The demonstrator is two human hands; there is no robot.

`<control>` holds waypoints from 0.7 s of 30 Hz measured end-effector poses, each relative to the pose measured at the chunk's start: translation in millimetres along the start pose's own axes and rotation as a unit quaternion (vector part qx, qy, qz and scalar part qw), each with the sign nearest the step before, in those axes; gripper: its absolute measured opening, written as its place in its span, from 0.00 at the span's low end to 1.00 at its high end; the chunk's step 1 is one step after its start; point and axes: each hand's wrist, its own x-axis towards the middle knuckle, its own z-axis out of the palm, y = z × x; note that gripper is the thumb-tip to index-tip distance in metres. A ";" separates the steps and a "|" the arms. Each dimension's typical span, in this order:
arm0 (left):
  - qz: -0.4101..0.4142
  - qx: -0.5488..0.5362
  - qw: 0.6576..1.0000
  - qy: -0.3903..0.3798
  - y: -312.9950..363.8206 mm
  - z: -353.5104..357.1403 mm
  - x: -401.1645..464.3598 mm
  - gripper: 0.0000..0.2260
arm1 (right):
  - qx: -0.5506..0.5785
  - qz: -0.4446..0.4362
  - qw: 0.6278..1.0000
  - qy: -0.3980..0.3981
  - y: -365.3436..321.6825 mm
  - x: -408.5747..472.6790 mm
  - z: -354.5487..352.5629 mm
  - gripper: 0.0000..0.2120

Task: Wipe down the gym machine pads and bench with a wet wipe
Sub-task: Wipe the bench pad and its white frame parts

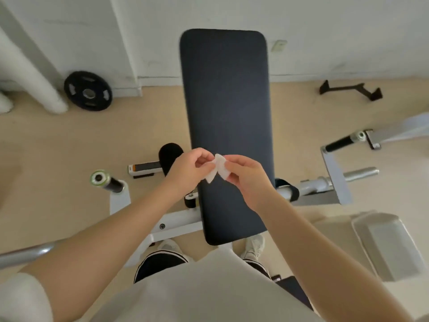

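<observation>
We hold a folded white wet wipe [216,168] above the near half of the dark bench pad [226,108]. Left hand [189,171] pinches its left edge; right hand [246,174] pinches its right edge. Wipe clear of the pad. Weight plate [88,91] leans against the wall, far left.

The wipe [217,168] I pinch is plain white. The bench pad [226,108] is dark navy, nearly black, on a white frame [176,223]. The floor [144,126] is pale tan, the wall [325,31] off-white. The weight plate [88,90] is black with a silver hub. My shorts [160,263] are black with white stripes.
</observation>
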 end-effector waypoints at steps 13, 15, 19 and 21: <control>-0.045 -0.164 0.984 -0.061 86.0 172.7 38.2 0.04 | -0.017 -0.069 0.993 0.091 16.1 27.5 -198.9 0.08; -0.049 -0.175 0.983 -0.020 106.1 212.6 45.2 0.04 | -0.026 -0.058 0.997 0.032 18.1 30.4 -239.6 0.13; -0.057 -0.179 0.980 0.060 140.6 289.4 60.8 0.08 | -0.002 -0.090 0.988 -0.122 20.9 35.0 -319.0 0.10; -0.052 -0.155 0.984 0.072 152.3 321.9 67.6 0.07 | -0.003 -0.103 0.985 -0.137 19.9 38.0 -350.5 0.10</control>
